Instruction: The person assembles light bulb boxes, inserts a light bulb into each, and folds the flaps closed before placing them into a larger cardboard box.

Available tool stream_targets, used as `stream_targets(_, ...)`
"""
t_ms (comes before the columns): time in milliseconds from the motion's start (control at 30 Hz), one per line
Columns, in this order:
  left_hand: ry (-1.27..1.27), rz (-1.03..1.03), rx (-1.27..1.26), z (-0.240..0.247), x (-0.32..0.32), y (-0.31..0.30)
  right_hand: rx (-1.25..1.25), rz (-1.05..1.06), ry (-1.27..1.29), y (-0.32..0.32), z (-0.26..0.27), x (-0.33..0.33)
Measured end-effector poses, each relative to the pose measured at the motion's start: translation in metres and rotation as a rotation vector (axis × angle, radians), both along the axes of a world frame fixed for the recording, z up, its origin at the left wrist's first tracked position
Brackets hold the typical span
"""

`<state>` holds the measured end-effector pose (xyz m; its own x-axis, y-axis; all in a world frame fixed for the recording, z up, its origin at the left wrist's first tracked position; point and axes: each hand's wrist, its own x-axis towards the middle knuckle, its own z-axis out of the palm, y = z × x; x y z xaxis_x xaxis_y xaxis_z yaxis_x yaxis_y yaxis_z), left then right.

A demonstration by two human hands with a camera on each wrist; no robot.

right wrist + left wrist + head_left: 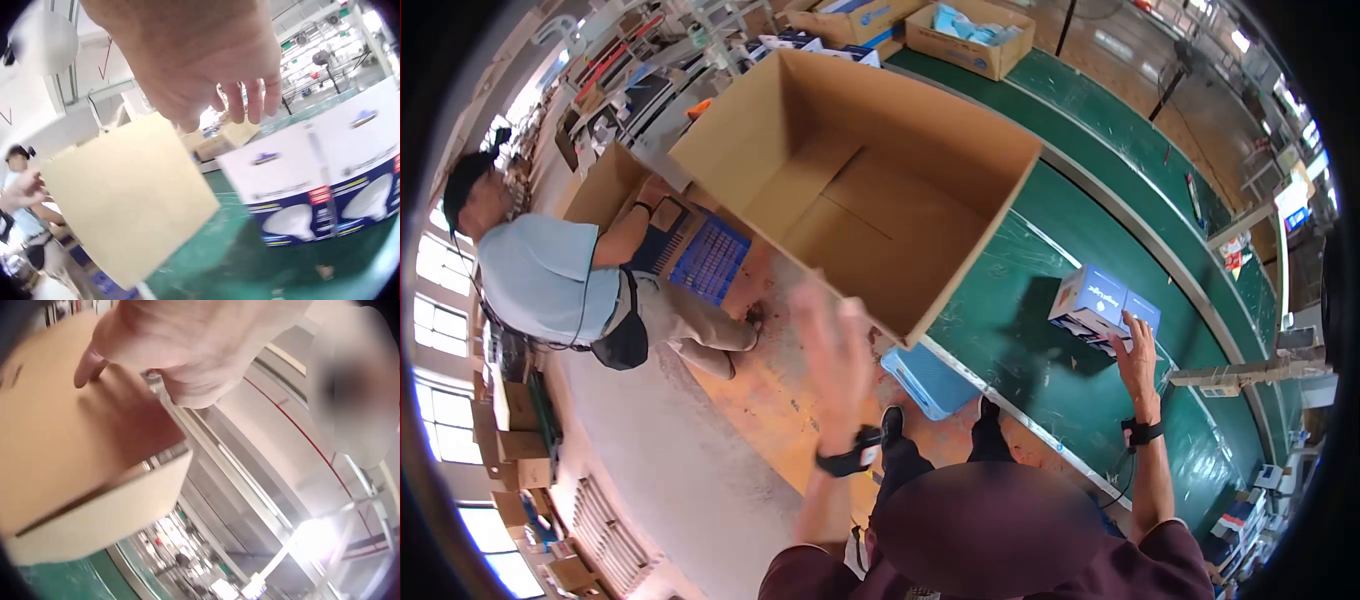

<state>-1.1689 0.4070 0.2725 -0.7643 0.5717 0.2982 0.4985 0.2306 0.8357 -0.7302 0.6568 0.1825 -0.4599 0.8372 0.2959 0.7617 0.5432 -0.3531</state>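
A large cardboard carton [870, 190], its top open and its inside bare, stands at the left edge of the green bench and juts past it. My left hand [835, 350] is beside the carton's near rim, fingers extended and blurred; in the left wrist view its fingers overlap the carton wall [56, 437]. On the bench to the right sits a pair of blue-and-white light bulb boxes [1105, 300], side by side, with bulb pictures on the front. My right hand [1138, 360] is at their near end, fingers loosely extended, fingertips overlapping the box edge.
A person [550, 260] at the left reaches into another carton, near a blue plastic crate [710, 258]. A blue stool [930, 382] stands below the bench edge. Toward the back, a carton [970, 40] holds light blue items. The green bench [1000, 330] has a metal edge.
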Motion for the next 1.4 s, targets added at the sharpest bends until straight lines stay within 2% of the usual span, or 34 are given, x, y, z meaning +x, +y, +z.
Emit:
stream_targets(67,0.131,-0.178,-0.074,0.000,0.023,0.028,-0.115,0.089,0.196,-0.030,0.029,-0.070)
stream_targets(100,0.286,-0.197,-0.007,-0.024,0.035,0.039,-0.186,0.125,0.284,-0.042,0.042,-0.095)
stream_targets(200,0.246,-0.182,0.104,-0.016,0.040,0.057,-0.056,0.175,0.014,-0.040,0.068,-0.138)
stream_targets(233,0.216,-0.190,0.150,-0.010,0.036,0.056,-0.146,0.018,0.061,-0.032,0.069,-0.137)
stream_targets(267,0.176,-0.184,0.191,-0.007,0.031,0.052,-0.233,-0.130,0.097,-0.016,0.063,-0.122)
stream_targets(300,0.103,-0.275,0.267,-0.006,0.026,0.043,-0.003,-0.055,-0.140,0.008,0.041,-0.089)
stream_targets(333,0.099,-0.276,0.365,-0.018,0.026,0.034,-0.001,-0.071,-0.337,0.025,0.018,-0.050)
stream_targets(367,-0.020,-0.337,0.371,-0.029,0.026,0.016,0.007,-0.083,-0.527,0.041,-0.006,-0.003)
stream_targets(400,-0.131,-0.403,0.384,-0.044,0.026,-0.006,-0.073,0.104,-0.569,0.060,-0.030,0.050)
stream_targets(433,-0.084,-0.344,0.330,-0.068,0.025,-0.028,-0.271,0.143,-0.451,0.050,-0.031,0.054)
stream_targets(467,-0.036,-0.293,0.275,-0.095,0.025,-0.051,-0.184,0.085,-0.519,0.034,-0.028,0.047)
stream_targets(533,-0.315,-0.262,0.083,-0.164,0.032,-0.105,-0.042,0.018,-0.521,0.038,-0.045,0.059)
stream_targets(600,-0.384,-0.132,-0.222,-0.247,0.045,-0.170,-0.192,-0.138,-0.395,0.031,-0.038,0.034)
stream_targets(633,-0.397,-0.081,-0.265,-0.293,0.054,-0.211,-0.187,-0.119,-0.344,0.040,-0.046,0.036)
stream_targets(667,-0.388,0.000,-0.523,-0.365,0.090,-0.263,-0.186,-0.094,-0.309,0.051,-0.045,0.046)
stream_targets(700,-0.764,0.059,-0.651,-0.368,0.096,-0.305,-0.150,-0.147,-0.411,0.048,-0.035,0.036)
stream_targets(733,-0.827,0.293,-0.623,-0.442,0.153,-0.379,-0.098,-0.194,-0.493,0.041,-0.034,0.019)
stream_targets(767,-0.751,0.316,-0.710,-0.463,0.193,-0.433,0.014,-0.069,-0.436,0.041,-0.040,0.017)
stream_targets(800,-0.791,0.438,-0.770,-0.498,0.248,-0.488,0.123,0.049,-0.368,0.042,-0.045,0.020)
stream_targets(833,-0.825,0.507,-0.846,-0.503,0.294,-0.525,0.103,-0.020,-0.418,0.043,-0.041,0.022)
stream_targets(867,-0.978,0.651,-0.812,-0.493,0.328,-0.542,0.082,-0.096,-0.460,0.043,-0.040,0.023)
stream_targets(900,-1.001,0.636,-0.902,-0.502,0.385,-0.572,0.082,0.022,-0.343,0.042,-0.044,0.021)
stream_targets(933,-1.103,0.690,-0.778,-0.494,0.430,-0.584,0.025,-0.003,-0.353,0.050,-0.043,0.029)
stream_targets(967,-1.032,0.614,-0.894,-0.489,0.475,-0.591,0.054,0.031,-0.272,0.059,-0.053,0.036)
stream_targets(1000,-1.147,0.525,-0.923,-0.478,0.511,-0.588,0.078,0.060,-0.203,0.065,-0.056,0.043)
stream_targets(1033,-0.935,0.580,-0.658,-0.462,0.562,-0.581,0.047,0.003,-0.316,0.065,-0.048,0.045)
stream_targets(1067,-1.265,0.314,-0.611,-0.462,0.585,-0.584,-0.038,-0.005,-0.221,0.059,-0.049,0.040)
stream_targets(1100,-1.536,0.369,-0.593,-0.452,0.597,-0.577,-0.043,-0.042,-0.260,0.062,-0.045,0.042)
stream_targets(1167,-1.779,0.533,-0.470,-0.444,0.601,-0.565,-0.054,-0.050,-0.309,0.061,-0.045,0.040)
stream_targets(1300,-1.935,0.644,-0.277,-0.458,0.582,-0.556,-0.102,0.016,-0.374,0.030,-0.022,0.033)
stream_targets(1400,-1.981,0.681,-0.208,-0.467,0.559,-0.561,-0.161,0.023,-0.495,0.034,-0.013,0.077)
